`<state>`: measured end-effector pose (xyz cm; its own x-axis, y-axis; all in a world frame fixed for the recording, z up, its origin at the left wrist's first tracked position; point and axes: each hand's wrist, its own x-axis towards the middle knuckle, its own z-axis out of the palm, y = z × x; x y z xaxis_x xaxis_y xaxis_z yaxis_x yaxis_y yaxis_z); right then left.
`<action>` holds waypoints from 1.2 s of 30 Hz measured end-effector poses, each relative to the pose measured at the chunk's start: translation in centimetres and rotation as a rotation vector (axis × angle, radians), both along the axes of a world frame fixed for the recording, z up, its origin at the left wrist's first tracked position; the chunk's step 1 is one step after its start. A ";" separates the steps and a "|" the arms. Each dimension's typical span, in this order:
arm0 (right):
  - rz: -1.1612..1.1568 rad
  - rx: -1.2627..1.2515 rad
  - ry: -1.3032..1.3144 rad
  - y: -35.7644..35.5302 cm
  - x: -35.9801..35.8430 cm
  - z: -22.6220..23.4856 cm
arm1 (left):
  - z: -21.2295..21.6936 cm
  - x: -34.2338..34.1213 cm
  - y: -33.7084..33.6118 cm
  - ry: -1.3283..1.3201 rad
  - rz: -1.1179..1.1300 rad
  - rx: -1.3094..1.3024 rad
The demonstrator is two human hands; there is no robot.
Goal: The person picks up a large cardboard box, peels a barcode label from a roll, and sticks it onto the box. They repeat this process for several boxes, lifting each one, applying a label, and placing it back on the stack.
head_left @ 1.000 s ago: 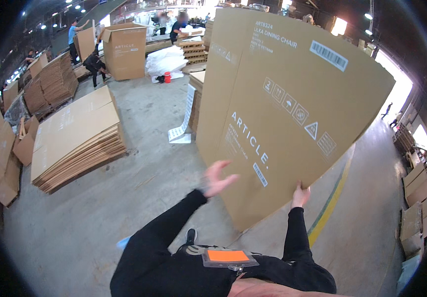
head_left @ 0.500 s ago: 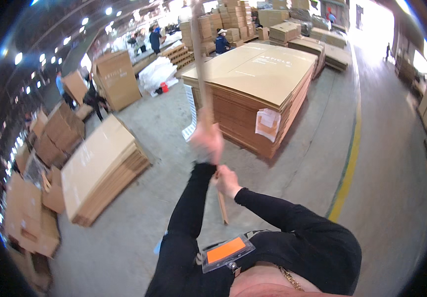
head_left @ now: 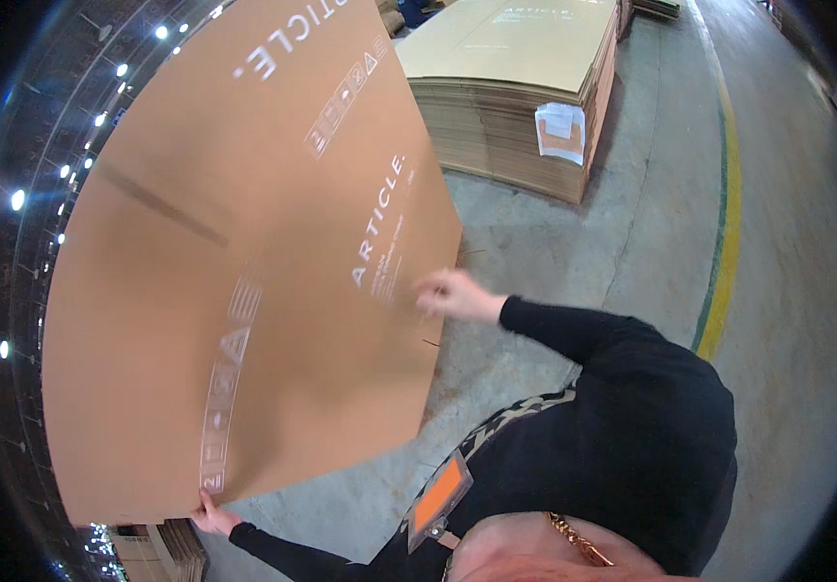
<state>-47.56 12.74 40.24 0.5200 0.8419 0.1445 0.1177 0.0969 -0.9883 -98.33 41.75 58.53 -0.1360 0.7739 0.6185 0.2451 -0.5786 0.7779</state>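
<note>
A large flat cardboard carton (head_left: 302,330) with white printing stands broad side toward me, filling the left and middle of the view. My left hand (head_left: 213,516) grips its near lower edge, thumb on the front face and the other fingers hidden behind. Close to the carton's right side, my right hand (head_left: 452,294) is raised in front of the printed face. Motion blurs its fingers, and I cannot tell whether they touch the cardboard.
Beyond the carton, to the right, is a tall stack of flat cartons (head_left: 501,131) with a white paper pouch (head_left: 561,133) on its corner. A yellow floor line (head_left: 726,242) runs along the right. More cardboard (head_left: 161,553) shows at the lower left.
The carton was edge-on with both hands on it. Now its broad face is turned toward me on the left. My left hand has moved down and left; the right has moved up slightly.
</note>
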 end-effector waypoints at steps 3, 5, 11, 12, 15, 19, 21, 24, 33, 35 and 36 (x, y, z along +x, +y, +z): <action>-0.376 0.030 0.044 -3.0 9.7 0.1 | -1.9 -0.3 3.4 -0.162 0.000 0.082; -0.576 0.053 0.041 -2.9 12.8 1.6 | -1.1 -2.6 5.5 -0.124 0.099 0.002; -0.730 0.004 0.059 1.0 25.3 6.7 | 1.2 2.5 11.4 -0.314 0.249 -0.104; -0.739 0.013 0.086 1.3 28.6 7.9 | 1.5 4.5 11.8 -0.312 0.298 -0.075; -0.802 -0.007 0.045 2.3 36.3 8.3 | 0.3 6.6 10.5 -0.134 0.270 -0.182; -0.771 -0.091 -0.039 7.4 42.6 6.8 | 0.4 8.9 10.7 -0.179 0.375 0.106; -0.694 0.058 -0.019 11.8 44.8 7.7 | 0.0 11.4 12.8 -0.231 0.386 0.021; -0.676 0.256 -0.016 15.6 49.4 9.5 | -0.6 15.7 16.7 -0.301 0.344 -0.035; -0.379 0.441 0.254 19.0 52.7 6.9 | 1.0 23.8 27.2 -0.396 0.150 -0.067; -0.444 0.525 0.301 19.6 51.6 7.3 | 0.8 23.7 29.3 -0.438 0.111 -0.072; -0.528 0.571 0.303 19.8 51.2 7.7 | 0.4 23.8 30.6 -0.458 0.093 -0.079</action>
